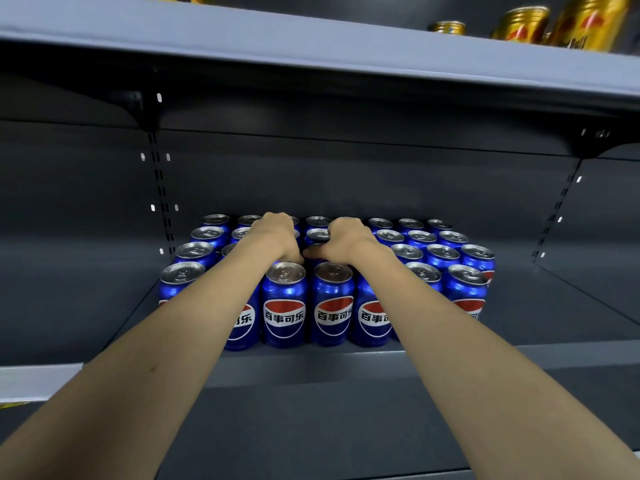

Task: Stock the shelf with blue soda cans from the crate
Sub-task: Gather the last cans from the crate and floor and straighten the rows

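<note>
I have just one view, a wide-angle camera on the head. It faces forward and slightly down into the shelf (311, 368), close enough that both forearms fill the foreground.

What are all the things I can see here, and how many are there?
Blue soda cans: about thirty, hard to count because the arms hide some; blue with silver tops; standing in rows on the middle shelf.
Gold cans: at least three in view; gold with red marks; top shelf, right end.
Shelves: dark grey; one holds the blue cans, one sits above.
Bracket: black; under the top shelf, left side.
Left hand: one; reaching over the cans in the middle rows, fingers hidden.
Right hand: one; beside the left hand, on the cans there.
</note>
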Demonstrator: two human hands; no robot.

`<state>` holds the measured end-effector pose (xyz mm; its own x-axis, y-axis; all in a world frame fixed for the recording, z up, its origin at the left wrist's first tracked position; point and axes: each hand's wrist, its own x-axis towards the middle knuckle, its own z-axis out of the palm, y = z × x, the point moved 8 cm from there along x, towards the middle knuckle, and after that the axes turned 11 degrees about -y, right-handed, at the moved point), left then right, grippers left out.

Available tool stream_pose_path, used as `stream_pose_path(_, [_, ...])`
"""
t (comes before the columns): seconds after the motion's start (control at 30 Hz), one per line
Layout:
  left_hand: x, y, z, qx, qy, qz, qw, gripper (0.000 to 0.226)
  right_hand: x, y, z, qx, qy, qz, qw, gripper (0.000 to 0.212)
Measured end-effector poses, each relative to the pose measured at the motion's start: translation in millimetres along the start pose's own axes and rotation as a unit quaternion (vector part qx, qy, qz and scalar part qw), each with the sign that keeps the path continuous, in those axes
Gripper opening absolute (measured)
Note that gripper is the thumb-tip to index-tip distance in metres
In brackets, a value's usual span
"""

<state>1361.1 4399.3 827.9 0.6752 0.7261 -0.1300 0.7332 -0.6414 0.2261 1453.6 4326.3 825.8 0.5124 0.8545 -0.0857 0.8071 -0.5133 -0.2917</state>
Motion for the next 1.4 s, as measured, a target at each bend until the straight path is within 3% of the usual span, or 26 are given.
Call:
stream_pose_path(0.23, [-3.5,61.4,-3.9,-0.028,0.046,0.053,0.997,0.042,-18.1,37.9,-38.7,-0.063,0.054,-0.005,0.997,0.028])
stream_pose_path(0.47, [4.0,117.8,27.3,-0.046,0.039,0.042,0.997,0.039,-30.5,114.6,-45.4,-0.083,0.057,0.012,0.995,0.031])
stream_pose_path(0.67, [10.3,111.8,44.7,-0.079,0.031,-0.015,0.996,0.039,-19.8,131.2,-38.1,-0.084,0.032,-0.006,0.996,0.039])
stream_pose_path(0.9, [11.9,111.5,42.0,-0.051,0.037,-0.059,0.996,0.042,-10.1,140.9,-34.7,-0.069,-0.001,0.054,0.996,0.048])
stream_pose_path(1.0, [9.1,114.0,36.0,-0.049,0.067,-0.055,0.995,0.042,-13.7,139.2,-39.3,-0.063,0.035,0.05,0.996,0.037])
stream_pose_path(1.4, [8.0,109.7,30.1,-0.04,0.078,-0.03,0.996,0.039,-19.1,131.0,-36.2,-0.027,0.091,0.075,0.993,0.046])
